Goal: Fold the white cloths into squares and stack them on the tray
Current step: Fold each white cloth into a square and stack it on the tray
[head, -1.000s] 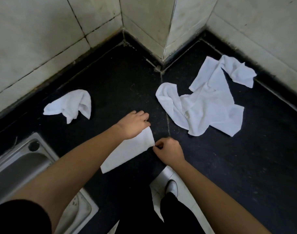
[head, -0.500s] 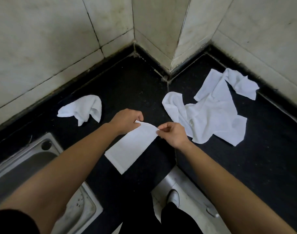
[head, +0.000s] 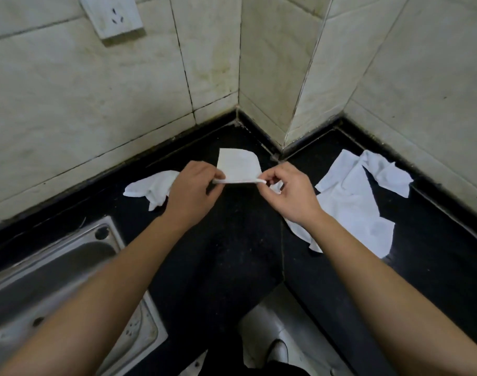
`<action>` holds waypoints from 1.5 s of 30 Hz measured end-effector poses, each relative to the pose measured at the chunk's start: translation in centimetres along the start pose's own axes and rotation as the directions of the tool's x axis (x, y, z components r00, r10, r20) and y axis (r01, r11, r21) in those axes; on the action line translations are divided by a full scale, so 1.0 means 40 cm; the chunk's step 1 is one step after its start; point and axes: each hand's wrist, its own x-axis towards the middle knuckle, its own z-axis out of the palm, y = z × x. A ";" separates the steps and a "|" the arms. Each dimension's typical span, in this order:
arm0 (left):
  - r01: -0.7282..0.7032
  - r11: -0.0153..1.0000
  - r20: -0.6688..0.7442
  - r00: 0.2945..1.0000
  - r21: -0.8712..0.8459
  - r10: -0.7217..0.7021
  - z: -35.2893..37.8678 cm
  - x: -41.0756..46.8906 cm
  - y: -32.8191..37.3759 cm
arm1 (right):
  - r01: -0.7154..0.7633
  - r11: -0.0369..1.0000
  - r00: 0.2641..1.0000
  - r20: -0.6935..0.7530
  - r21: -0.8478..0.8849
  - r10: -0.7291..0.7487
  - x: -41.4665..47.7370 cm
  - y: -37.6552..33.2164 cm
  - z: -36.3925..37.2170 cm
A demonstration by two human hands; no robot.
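Both hands hold up a flat, folded white cloth (head: 238, 165) over the dark, speckled tabletop (head: 231, 253). The left hand (head: 192, 195) and right hand (head: 293, 196) each pinch one end of its near edge with curled fingers (head: 269, 177). A crumpled terry cloth (head: 150, 187) lies to the left, and a rumpled white heap (head: 351, 204) lies to the right.

Text check, head view: nothing legible. No lettering, label, brand mark or number can be read on any surface. Wall socket (head: 111, 16): plain white face showing slot holes only; any marking on it is too small to tell.
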 end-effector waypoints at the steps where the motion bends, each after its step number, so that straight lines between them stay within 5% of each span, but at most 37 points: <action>1: -0.004 1.000 0.025 1.000 0.016 0.003 0.020 -0.054 -0.001 | -0.005 1.000 0.998 0.064 -0.016 0.006 -0.034 0.018 0.017; 4: 0.045 0.997 0.187 0.981 0.066 -0.056 0.099 -0.255 -0.002 | -0.019 0.993 0.945 0.323 -0.115 0.056 -0.166 0.083 0.086; 9: 0.103 0.990 0.472 0.871 0.092 -0.134 0.201 -0.562 0.042 | 0.087 0.953 0.734 0.665 -0.291 0.136 -0.385 0.162 0.195; 16: 0.086 0.995 0.615 0.782 0.054 -0.101 0.195 -0.645 0.085 | 0.084 0.966 0.680 0.723 -0.245 0.124 -0.478 0.184 0.215; 19: 0.222 0.975 0.710 0.682 0.024 -0.173 0.171 -0.602 0.071 | 0.036 0.975 0.628 0.764 -0.217 0.147 -0.429 0.175 0.203; 22: 0.537 0.843 0.696 0.616 -0.029 -0.368 0.149 -0.526 0.042 | -0.125 0.983 0.678 0.711 -0.136 0.185 -0.358 0.173 0.202; 25: 0.839 0.498 0.579 0.523 -0.220 -0.625 0.146 -0.449 -0.009 | -0.411 0.911 0.744 0.586 0.021 0.322 -0.278 0.166 0.220; 27: 0.901 0.309 0.527 0.430 -0.306 -0.733 0.151 -0.406 -0.034 | -0.513 0.851 0.765 0.510 0.112 0.394 -0.225 0.157 0.244; 30: 0.915 0.164 0.494 0.342 -0.368 -0.799 0.177 -0.361 -0.064 | -0.586 0.797 0.761 0.438 0.146 0.479 -0.166 0.157 0.284; 39: 0.939 0.147 0.419 0.273 -0.310 -0.866 0.273 -0.329 -0.144 | -0.638 0.767 0.726 0.381 0.063 0.573 -0.112 0.194 0.378; 45: 0.940 0.247 0.367 0.321 -0.234 -0.873 0.276 -0.328 -0.139 | -0.625 0.780 0.723 0.362 -0.021 0.588 -0.111 0.194 0.387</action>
